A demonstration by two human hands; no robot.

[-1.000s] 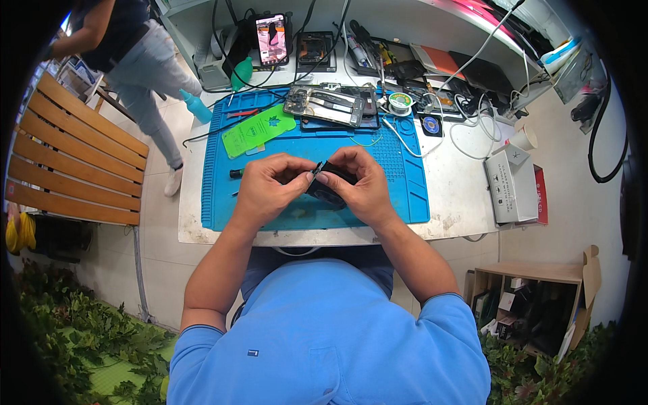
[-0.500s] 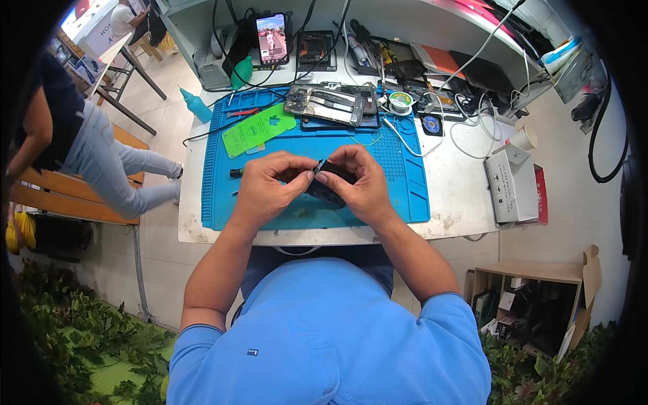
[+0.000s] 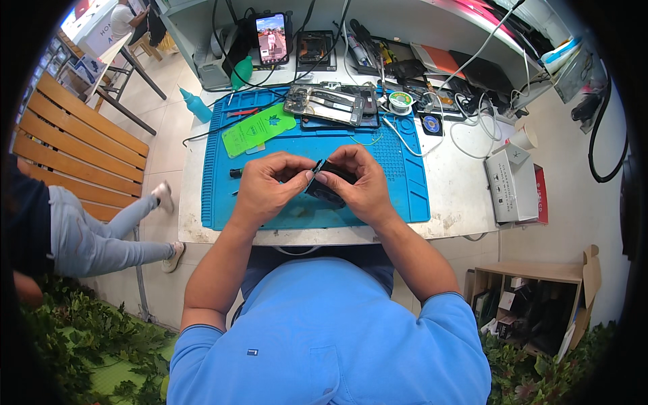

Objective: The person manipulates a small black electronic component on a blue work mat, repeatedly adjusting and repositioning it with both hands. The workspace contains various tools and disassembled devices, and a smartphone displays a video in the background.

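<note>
Above the front half of the blue repair mat [image 3: 270,216], both hands are on a small, flat, black phone-like part [image 3: 327,196], which is held tilted. My right hand [image 3: 359,183] grips its right side, thumb on the near face and fingers behind. At its upper left edge, thumb and forefinger of my left hand [image 3: 270,185] pinch together. Whether they hold the edge or a tiny piece there is too small to make out. Just beyond the hands lie a green card [image 3: 258,131] and an opened phone [image 3: 324,104] with its insides showing.
A teal squeeze bottle [image 3: 195,104], green air blower [image 3: 241,71], lit phone [image 3: 272,39], solder wire spool [image 3: 400,102] and tangled white cables [image 3: 472,121] ring the mat. At right stands a white box [image 3: 511,185]. A person [image 3: 88,229] walks at the left, beside a wooden bench [image 3: 81,148].
My hands and the black part have stayed almost still. The person at the left has walked nearer along the bench, uncovering its slats. The picture on the lit phone has changed.
</note>
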